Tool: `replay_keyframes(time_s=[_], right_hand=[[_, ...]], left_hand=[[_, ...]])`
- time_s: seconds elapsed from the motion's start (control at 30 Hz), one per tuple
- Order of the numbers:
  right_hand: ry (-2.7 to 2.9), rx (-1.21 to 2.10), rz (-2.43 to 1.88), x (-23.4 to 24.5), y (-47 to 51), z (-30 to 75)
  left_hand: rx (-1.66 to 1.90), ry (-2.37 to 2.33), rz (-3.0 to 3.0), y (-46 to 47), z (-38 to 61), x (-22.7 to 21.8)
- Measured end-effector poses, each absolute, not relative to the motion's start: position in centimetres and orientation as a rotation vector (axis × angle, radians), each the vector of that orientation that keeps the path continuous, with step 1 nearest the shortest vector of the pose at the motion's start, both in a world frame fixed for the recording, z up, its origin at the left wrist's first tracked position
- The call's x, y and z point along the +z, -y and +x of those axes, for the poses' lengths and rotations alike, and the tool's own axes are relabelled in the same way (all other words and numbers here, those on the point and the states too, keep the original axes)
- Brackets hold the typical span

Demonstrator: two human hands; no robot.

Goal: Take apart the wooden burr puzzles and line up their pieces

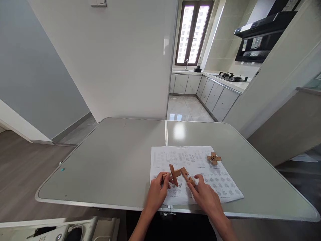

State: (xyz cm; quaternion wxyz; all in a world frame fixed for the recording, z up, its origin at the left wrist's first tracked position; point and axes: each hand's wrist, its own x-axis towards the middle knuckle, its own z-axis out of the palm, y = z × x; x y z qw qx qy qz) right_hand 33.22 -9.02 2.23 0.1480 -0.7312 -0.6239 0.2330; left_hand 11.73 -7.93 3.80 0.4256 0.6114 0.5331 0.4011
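Wooden interlocking puzzle pieces (174, 174), joined in a cross-like shape, are pinched in my left hand (158, 190) over a printed sheet. My right hand (204, 192) has its thumb and fingers on a notched wooden puzzle piece (185, 173), which slants beside the joined pieces. From this view I cannot tell whether that notched piece touches them. The sheet of printed diagrams (180, 155) lies flat under both hands. Near its upper right corner sits another assembled wooden cross puzzle (214, 158), apart from my hands.
A grey-green folding table (112, 160) with a metal rim and a centre seam bears everything. A small teal bit (62, 169) lies near its left edge. Beyond stand a white wall (120, 60) and a kitchen counter (218, 77). An open box (57, 231) is at lower left.
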Motion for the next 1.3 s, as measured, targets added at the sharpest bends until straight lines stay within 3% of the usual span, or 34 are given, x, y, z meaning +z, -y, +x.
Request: replay_keyframes(time_s=[0.23, 0.77, 1.0, 1.3], right_hand=[[1.749, 0.776, -1.574, 3.2, 10.3, 29.7], [1.924, 0.29, -1.347, 1.2, 7.4, 29.7], [1.765, 0.231, -1.515, 1.4, 5.8, 30.7], [1.593, 0.469, -1.82, 1.3, 6.8, 35.3]], left_hand=[[1.0, -1.297, 1.584, 7.8, 12.0, 3.9], [0.913, -1.365, 1.587, 7.6, 12.1, 3.6], [0.894, -1.345, 1.547, 7.9, 11.6, 3.0], [0.979, -1.68, 1.913, 7.1, 11.8, 2.2]])
